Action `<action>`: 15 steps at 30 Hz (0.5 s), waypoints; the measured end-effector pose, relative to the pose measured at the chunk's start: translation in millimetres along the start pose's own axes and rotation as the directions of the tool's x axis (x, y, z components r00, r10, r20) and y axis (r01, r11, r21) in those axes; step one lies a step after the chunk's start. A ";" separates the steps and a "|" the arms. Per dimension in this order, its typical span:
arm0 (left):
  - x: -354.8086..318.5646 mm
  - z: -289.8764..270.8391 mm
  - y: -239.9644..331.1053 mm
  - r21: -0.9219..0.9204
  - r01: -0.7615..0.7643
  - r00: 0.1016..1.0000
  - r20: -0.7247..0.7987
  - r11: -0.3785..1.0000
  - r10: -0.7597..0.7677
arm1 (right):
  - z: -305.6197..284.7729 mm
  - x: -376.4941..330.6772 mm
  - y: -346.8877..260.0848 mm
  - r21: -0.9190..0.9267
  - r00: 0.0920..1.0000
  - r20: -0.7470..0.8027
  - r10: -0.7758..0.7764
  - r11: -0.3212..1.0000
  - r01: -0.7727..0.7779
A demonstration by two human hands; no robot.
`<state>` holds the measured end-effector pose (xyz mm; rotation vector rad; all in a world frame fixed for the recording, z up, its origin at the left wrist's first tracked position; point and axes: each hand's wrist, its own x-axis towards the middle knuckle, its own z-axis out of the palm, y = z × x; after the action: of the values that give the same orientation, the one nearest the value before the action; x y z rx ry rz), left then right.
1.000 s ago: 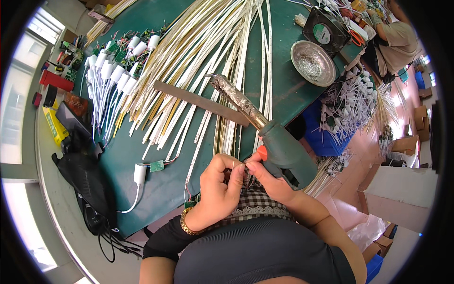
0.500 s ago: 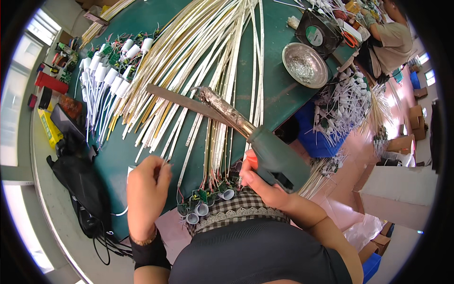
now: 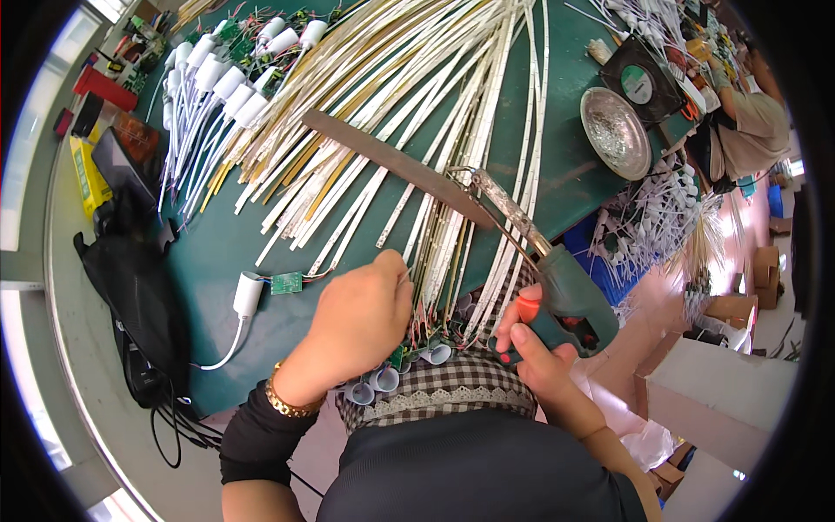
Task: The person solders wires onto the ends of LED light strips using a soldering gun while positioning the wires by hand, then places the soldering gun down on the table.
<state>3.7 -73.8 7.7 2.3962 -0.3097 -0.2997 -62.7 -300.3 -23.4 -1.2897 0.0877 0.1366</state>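
Note:
My right hand (image 3: 537, 355) grips the green handle of a soldering gun (image 3: 565, 291) with an orange trigger; its long crusted tip (image 3: 504, 209) points up-left over the strips. My left hand (image 3: 361, 313), with a gold bracelet at the wrist, rests closed on the near ends of a fan of thin white and yellow strips (image 3: 417, 130) at the table's front edge. Below the hand, small green boards and white caps (image 3: 383, 378) hang over the edge. A flat brown metal bar (image 3: 391, 165) lies across the strips.
The green table (image 3: 217, 252) carries a loose white plug with a small green board (image 3: 261, 291) left of my hand, and several white plugs (image 3: 226, 74) far left. A round metal dish (image 3: 616, 130) and a small fan (image 3: 642, 83) sit right. Another person (image 3: 752, 113) works far right. A black bag (image 3: 139, 304) hangs at left.
My left hand has moved right, from the open table onto the strip ends. The soldering gun stays in my right hand, and the view has shifted slightly.

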 end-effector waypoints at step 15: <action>11.3 -9.4 -17.2 -0.114 0.105 0.928 -0.346 0.988 -0.139 | -7.3 -2.3 10.6 -0.144 0.969 0.216 0.123 0.985 -0.093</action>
<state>19.6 -58.9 1.6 2.3242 0.0203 0.0641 -66.5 -304.6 -35.2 -1.3948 -0.0454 0.3859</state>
